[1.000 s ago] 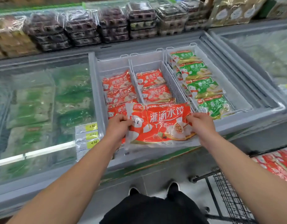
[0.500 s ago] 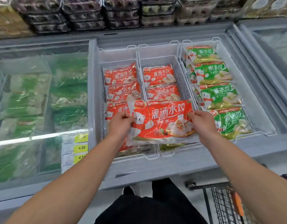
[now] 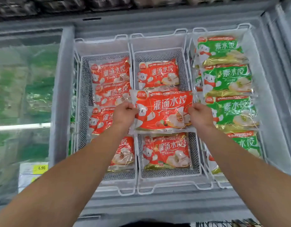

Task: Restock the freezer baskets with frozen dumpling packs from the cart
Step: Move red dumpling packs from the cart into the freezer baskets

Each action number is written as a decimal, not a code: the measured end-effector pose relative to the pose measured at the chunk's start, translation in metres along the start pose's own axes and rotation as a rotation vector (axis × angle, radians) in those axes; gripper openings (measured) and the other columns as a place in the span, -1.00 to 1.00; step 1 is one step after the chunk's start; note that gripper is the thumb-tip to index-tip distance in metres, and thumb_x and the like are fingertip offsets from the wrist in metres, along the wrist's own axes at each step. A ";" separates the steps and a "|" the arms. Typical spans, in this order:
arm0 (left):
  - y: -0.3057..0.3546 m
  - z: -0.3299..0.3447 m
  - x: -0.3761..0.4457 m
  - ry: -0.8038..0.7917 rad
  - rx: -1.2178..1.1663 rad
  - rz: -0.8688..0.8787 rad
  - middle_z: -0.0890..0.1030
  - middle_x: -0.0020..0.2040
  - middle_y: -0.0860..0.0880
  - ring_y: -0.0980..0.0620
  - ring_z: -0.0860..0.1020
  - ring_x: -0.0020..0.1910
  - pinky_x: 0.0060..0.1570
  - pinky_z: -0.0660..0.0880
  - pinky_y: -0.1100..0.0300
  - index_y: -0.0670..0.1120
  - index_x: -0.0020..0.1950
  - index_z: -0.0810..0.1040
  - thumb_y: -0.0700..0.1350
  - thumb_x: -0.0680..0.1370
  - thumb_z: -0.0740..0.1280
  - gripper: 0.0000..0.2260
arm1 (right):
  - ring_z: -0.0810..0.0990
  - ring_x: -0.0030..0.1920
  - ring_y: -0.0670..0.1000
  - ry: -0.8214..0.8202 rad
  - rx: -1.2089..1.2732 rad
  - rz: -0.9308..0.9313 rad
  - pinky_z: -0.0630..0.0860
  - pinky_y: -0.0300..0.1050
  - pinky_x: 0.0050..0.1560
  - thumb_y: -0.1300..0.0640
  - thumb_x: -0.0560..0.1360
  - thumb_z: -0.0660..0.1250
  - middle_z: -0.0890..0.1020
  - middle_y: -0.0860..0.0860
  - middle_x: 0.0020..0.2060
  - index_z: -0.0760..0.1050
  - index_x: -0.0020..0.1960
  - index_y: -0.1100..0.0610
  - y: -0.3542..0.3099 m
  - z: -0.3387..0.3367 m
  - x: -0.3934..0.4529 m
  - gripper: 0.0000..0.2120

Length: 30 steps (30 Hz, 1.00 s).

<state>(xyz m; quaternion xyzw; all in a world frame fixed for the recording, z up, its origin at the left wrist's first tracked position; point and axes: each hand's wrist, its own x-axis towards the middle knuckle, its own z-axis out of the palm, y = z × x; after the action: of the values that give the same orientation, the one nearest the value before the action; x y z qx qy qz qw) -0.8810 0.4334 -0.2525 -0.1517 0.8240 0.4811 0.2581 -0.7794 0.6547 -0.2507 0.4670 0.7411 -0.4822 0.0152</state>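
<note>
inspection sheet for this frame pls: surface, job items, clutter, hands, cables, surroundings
Surface: open grey chest freezer with three white wire baskets side by side.
Job's things: red plastic dumpling pack held over the middle basket; red packs lie in the left basket and the middle one; green dumpling packs fill the right basket.
Clutter: nothing seen.
Grippers: left hand grips the pack's left edge, right hand its right edge.
Cables: nothing seen.
Surroundings: yellow price tag on the closed glass lid at left; black wire cart edge at bottom.
</note>
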 end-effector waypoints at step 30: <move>-0.018 0.060 0.039 -0.422 0.185 -0.296 0.43 0.46 -0.05 -0.08 0.43 0.39 0.41 0.38 -0.12 -0.05 0.47 0.42 -0.01 0.52 0.44 -0.46 | 0.57 0.20 0.09 -0.445 -0.185 0.216 0.47 0.11 0.31 -0.05 0.50 0.39 0.60 -0.05 0.19 0.48 0.29 -0.01 0.051 0.040 0.047 -0.62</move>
<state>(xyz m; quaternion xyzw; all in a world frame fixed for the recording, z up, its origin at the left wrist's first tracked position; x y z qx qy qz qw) -0.8873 0.4767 -0.3123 -0.1427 0.7613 0.3819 0.5042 -0.7868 0.6624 -0.3298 0.4225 0.7060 -0.4990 0.2719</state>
